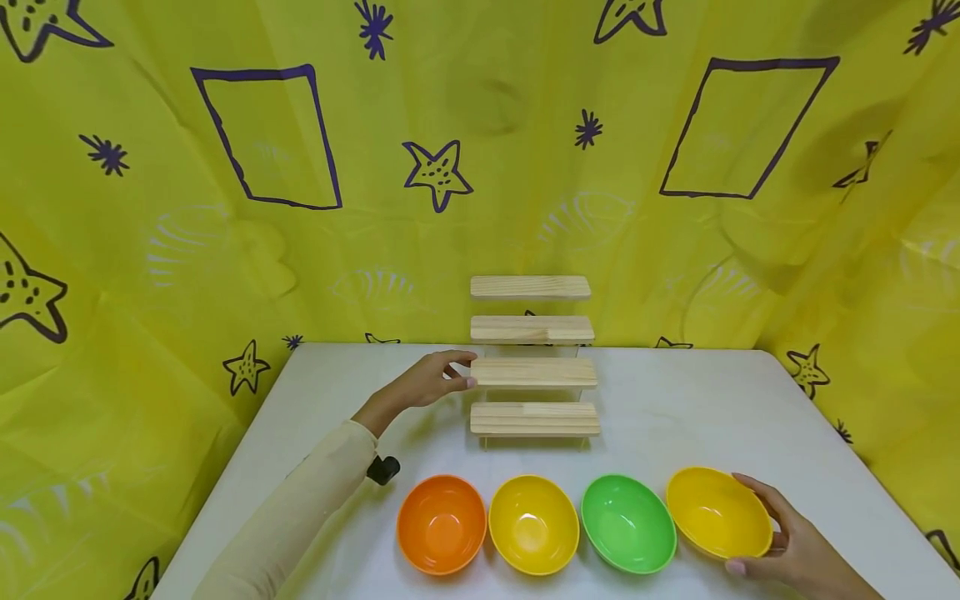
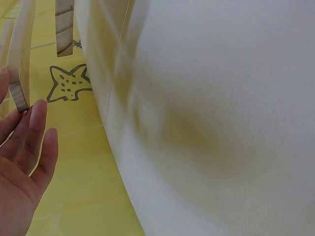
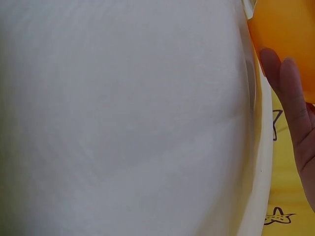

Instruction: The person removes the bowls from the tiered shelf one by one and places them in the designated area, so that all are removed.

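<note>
A stepped wooden stand [image 1: 533, 373] with several light boards stands at the back of the white table. At its left side my left hand [image 1: 433, 379] holds the end of the second board from the bottom, thumb and fingers at its edge; the left wrist view shows the fingertips at the board's end [image 2: 18, 96]. My right hand [image 1: 795, 537] grips the rightmost yellow bowl [image 1: 718, 512], which is tilted, with the thumb at its near side and fingers at its far side. In the right wrist view, fingers [image 3: 291, 88] lie along the bowl's outer wall [image 3: 288, 34].
Left of the held bowl, an orange bowl [image 1: 442, 525], another yellow bowl [image 1: 533, 525] and a green bowl [image 1: 628, 524] stand in a row on the white table [image 1: 675, 408]. A yellow patterned curtain [image 1: 517, 233] surrounds the back and sides. A black piece [image 1: 384, 470] shows beside the left sleeve.
</note>
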A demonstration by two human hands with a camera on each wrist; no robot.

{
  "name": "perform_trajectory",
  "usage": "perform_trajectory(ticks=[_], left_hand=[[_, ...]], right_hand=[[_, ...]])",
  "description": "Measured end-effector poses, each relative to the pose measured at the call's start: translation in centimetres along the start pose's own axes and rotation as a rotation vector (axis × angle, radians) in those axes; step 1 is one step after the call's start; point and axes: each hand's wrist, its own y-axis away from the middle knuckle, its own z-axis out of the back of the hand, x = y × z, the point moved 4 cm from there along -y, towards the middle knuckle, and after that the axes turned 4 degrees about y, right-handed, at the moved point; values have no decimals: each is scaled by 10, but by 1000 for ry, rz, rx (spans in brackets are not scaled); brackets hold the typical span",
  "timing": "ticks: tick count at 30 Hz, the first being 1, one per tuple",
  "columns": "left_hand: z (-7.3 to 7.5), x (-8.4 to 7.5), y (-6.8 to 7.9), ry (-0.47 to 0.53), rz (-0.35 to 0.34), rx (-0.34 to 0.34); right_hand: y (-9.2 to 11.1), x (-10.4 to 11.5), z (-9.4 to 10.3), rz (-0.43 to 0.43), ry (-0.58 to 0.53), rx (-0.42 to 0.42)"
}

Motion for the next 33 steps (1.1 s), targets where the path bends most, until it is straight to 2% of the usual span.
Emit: perform_trajectory(ticks=[10, 17, 27, 33], left_hand=[[0, -1, 0, -11, 2, 6], [1, -1, -1, -16, 4, 5], [1, 1, -1, -21, 4, 2], [1, 6, 2, -19, -7, -18]], right_hand=[[3, -5, -1, 37, -21, 12], [3, -7, 2, 123, -29, 62], [0, -4, 2, 101, -67, 92], [-2, -3, 2, 86, -42, 97]])
